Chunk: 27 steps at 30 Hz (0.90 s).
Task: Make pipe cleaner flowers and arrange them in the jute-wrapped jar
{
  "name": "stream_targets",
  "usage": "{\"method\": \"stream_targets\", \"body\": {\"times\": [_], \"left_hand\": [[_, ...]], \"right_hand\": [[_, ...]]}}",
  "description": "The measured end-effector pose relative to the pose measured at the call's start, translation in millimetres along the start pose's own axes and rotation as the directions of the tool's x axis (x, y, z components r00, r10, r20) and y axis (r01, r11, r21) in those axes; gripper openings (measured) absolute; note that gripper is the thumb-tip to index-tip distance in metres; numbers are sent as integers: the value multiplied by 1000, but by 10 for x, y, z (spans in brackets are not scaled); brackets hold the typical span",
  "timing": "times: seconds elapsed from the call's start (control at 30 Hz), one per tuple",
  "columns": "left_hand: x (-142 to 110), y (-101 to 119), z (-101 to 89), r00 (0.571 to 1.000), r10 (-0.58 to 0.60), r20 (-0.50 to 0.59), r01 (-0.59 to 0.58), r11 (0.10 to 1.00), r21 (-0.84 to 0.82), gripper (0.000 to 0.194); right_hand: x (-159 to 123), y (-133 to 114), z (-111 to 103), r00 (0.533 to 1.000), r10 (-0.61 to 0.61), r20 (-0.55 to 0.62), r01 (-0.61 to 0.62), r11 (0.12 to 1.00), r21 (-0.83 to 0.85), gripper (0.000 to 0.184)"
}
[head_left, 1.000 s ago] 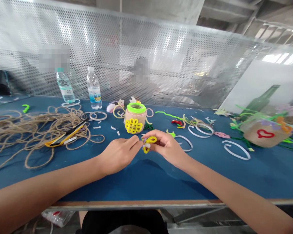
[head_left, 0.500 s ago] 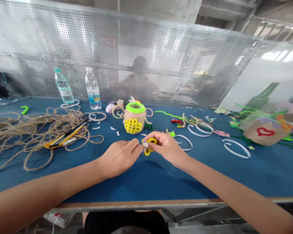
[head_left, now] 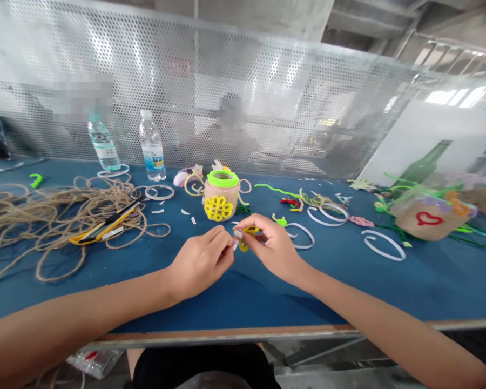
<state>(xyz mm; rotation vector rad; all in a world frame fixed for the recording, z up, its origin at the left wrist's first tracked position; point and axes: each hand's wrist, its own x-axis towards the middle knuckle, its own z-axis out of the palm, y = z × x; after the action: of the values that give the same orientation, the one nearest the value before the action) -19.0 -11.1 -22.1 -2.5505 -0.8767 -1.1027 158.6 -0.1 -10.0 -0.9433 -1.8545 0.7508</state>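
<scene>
Both hands meet over the blue table [head_left: 235, 294], just in front of a twine-wrapped jar [head_left: 221, 194] with a green rim and a yellow pipe-cleaner flower. My right hand [head_left: 269, 246] pinches a small yellow pipe-cleaner loop [head_left: 246, 233] between thumb and fingers. My left hand [head_left: 200, 262] has its fingers closed, the fingertips pinching the left end of the same loop. Most of the loop is hidden by the fingers.
A tangle of jute twine [head_left: 44, 213] and a yellow utility knife [head_left: 101, 227] lie at the left. Two water bottles [head_left: 152, 146] stand at the back. White rings [head_left: 383, 243], pipe-cleaner scraps, a wrapped jar with a red heart [head_left: 427, 219] and a green bottle [head_left: 423, 165] are at the right.
Both hands stay together on the yellow loop; the fingers have shifted slightly and closed more tightly over it, hiding more of the loop. The camera view drifted a little.
</scene>
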Motion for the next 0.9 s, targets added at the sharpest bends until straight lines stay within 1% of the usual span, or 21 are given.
{"method": "stream_targets", "body": {"times": [0.1, 0.2, 0.3, 0.33, 0.43, 0.5, 0.57, 0.7, 0.8, 0.83, 0.9], "left_hand": [[1, -35, 12, 999, 11, 38, -11, 1000, -15, 20], [-4, -100, 12, 995, 70, 68, -73, 996, 48, 19], [-1, -157, -25, 985, 166, 45, -171, 976, 132, 14], [5, -171, -46, 980, 197, 35, -200, 967, 157, 16], [30, -194, -113, 944, 326, 53, -329, 917, 227, 23], [49, -202, -145, 901, 424, 87, -432, 867, 247, 20], [64, -209, -164, 869, 485, 96, -493, 836, 242, 17], [77, -229, -184, 849, 523, 73, -522, 812, 261, 18], [80, -246, -195, 827, 557, 72, -551, 780, 298, 17], [82, -252, -197, 826, 559, 73, -551, 774, 312, 16], [89, -265, -197, 838, 540, 77, -531, 775, 343, 16]], "right_hand": [[13, 50, 1, 1000, -10, 3, 10, 1000, -17, 10], [41, 110, -6, 998, 40, 40, -41, 999, 33, 13], [56, 133, -16, 992, 96, 80, -105, 987, 123, 26], [55, 132, -19, 991, 102, 93, -115, 982, 153, 30], [42, 118, -24, 983, 108, 147, -134, 973, 186, 35], [33, 110, -23, 979, 115, 170, -143, 976, 163, 35], [29, 107, -20, 974, 128, 187, -158, 976, 152, 35], [38, 97, -15, 966, 157, 207, -203, 953, 223, 38], [50, 72, -16, 961, 190, 199, -242, 929, 281, 41], [53, 62, -17, 957, 213, 196, -265, 917, 298, 42], [59, 41, -19, 944, 273, 186, -320, 892, 318, 42]]}}
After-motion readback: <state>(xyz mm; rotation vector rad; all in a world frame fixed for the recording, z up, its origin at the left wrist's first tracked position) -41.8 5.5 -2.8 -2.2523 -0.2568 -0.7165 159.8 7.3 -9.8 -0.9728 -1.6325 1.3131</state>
